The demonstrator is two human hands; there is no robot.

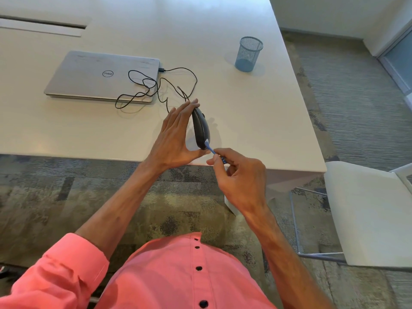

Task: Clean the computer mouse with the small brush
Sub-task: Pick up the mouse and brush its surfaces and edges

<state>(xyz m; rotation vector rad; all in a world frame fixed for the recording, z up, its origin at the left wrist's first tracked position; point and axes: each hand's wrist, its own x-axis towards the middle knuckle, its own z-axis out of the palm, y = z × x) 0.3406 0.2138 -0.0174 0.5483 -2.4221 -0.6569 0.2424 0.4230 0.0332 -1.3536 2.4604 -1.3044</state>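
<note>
My left hand holds a black wired computer mouse on its side above the white table, fingertips at its far end and thumb under its near end. My right hand pinches a small blue brush between thumb and fingers. The brush's pale bristle tip touches the mouse's near end. The mouse's black cable loops across the table to a closed silver laptop.
A blue mesh pen cup stands at the back right of the table. The table's front edge runs just under my hands. A white chair stands to the right over patterned carpet.
</note>
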